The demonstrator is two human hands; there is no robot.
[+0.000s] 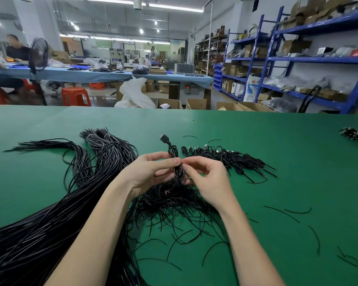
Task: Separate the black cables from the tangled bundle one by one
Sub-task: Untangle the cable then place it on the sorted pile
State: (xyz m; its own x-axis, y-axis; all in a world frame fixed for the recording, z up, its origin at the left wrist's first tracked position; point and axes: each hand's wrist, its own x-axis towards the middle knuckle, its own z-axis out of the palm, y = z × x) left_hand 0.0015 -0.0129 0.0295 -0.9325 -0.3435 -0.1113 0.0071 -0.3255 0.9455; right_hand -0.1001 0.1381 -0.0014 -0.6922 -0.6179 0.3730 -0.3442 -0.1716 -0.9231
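Black tangled bundle of thin cables (174,203) lies nearest, largely unsorted. Above it, left hand (147,172) and right hand (207,178) both pinch one coiled black cable with a plug (175,162). Beyond, a row of separated coiled cables (225,157) suggests partial progress. Open cardboard boxes (196,104) behind; contents unclear.

Bare green table (256,141) lies open to the far side and right; scattered cable offcuts (285,213) dot the near right. The thick black cable bundle (50,213) blocks the left, a row of coiled cables (225,157) the middle
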